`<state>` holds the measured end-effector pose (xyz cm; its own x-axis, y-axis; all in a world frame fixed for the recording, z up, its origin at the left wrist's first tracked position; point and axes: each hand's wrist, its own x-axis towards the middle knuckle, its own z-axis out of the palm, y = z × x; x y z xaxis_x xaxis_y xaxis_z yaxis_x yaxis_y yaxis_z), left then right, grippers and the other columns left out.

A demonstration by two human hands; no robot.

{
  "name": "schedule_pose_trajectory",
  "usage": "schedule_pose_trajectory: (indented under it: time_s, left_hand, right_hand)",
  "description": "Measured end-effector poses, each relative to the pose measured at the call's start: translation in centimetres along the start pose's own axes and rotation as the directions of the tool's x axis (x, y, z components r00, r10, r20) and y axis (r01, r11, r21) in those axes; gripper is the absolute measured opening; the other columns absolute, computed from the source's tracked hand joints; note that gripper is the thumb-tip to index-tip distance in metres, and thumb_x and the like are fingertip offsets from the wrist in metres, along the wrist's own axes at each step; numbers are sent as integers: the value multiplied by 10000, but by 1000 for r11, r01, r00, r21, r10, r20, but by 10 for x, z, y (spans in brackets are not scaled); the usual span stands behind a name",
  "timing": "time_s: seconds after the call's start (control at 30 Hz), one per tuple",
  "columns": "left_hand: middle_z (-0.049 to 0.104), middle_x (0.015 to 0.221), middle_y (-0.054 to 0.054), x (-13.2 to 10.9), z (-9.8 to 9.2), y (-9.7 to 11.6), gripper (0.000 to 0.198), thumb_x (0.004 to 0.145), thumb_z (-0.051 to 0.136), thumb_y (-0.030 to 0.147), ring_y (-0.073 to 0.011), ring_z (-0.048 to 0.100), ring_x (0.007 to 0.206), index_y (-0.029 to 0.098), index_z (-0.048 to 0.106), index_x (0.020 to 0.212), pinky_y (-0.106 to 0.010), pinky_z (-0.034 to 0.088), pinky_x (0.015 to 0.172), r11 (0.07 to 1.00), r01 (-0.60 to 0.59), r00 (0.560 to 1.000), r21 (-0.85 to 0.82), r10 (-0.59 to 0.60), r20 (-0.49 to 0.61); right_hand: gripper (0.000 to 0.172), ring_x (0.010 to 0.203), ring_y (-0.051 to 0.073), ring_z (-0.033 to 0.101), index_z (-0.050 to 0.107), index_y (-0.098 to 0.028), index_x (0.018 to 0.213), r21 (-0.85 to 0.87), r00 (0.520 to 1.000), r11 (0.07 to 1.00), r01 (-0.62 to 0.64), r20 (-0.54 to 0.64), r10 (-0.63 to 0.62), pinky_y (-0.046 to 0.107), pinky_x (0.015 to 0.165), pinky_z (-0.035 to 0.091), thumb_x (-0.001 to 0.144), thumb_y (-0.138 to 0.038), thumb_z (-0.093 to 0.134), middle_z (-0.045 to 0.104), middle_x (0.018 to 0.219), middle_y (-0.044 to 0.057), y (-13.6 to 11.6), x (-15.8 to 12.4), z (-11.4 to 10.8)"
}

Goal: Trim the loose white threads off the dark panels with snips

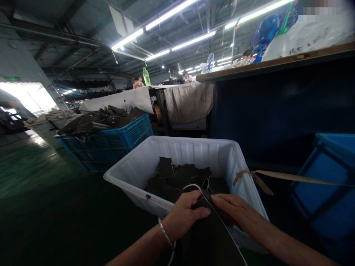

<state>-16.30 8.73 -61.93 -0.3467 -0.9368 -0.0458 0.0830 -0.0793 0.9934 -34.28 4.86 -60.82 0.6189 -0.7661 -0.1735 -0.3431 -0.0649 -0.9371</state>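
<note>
A dark fabric piece with white edging (205, 236) hangs between my hands, over the near side of a white plastic tub (130, 177). My left hand (184, 212), with a bracelet at the wrist, is closed on its upper part, thumb on top. Just to the right, my right hand (233, 207) pinches the same piece near its white-edged tip, the fingertips of both hands close together. Several dark cut pieces (180, 175) lie inside the tub beyond the hands.
A blue crate (111, 144) heaped with dark pieces stands at the left. Tan straps (294, 176) run from the tub's right rim toward a blue bin (330, 184). Behind are a table edge (271, 62), a green bottle (146, 76) and people farther off.
</note>
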Motion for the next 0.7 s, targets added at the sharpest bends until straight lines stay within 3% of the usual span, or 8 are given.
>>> schedule_pose_trajectory:
  time_s: [0.23,0.37,0.53,0.7]
  left_hand:
    - [448,708,26,0,-2,6,94,710,582,175,-105,389,686,160,489,714,-229,306,612,969,-34,997,244,49,-53]
    - [484,731,27,-1,-3,8,73,704,570,146,-102,411,692,158,533,765,-221,309,615,982,-30,999,184,34,-19]
    - [537,733,20,-2,-4,12,64,693,581,124,-94,456,703,139,586,756,-218,336,668,995,-37,999,96,34,33]
    - [621,885,-45,-1,-10,10,361,624,656,140,-138,537,788,122,622,982,-264,390,735,996,83,996,13,-83,23]
  right_hand:
    - [482,553,98,285,500,-153,687,46,1000,999,12,11,-12,233,507,231,836,-609,458,349,620,-21,1,5,0]
    - [477,544,94,283,528,-144,706,92,999,995,-25,36,21,232,501,222,825,-603,484,363,615,-23,3,6,1]
    - [465,561,100,319,593,-129,746,19,999,999,32,41,-33,243,538,249,869,-552,445,411,623,-10,1,7,-1]
    - [500,569,116,343,586,-148,707,-105,998,994,37,-48,-42,258,541,252,844,-600,423,417,607,0,-6,8,-12]
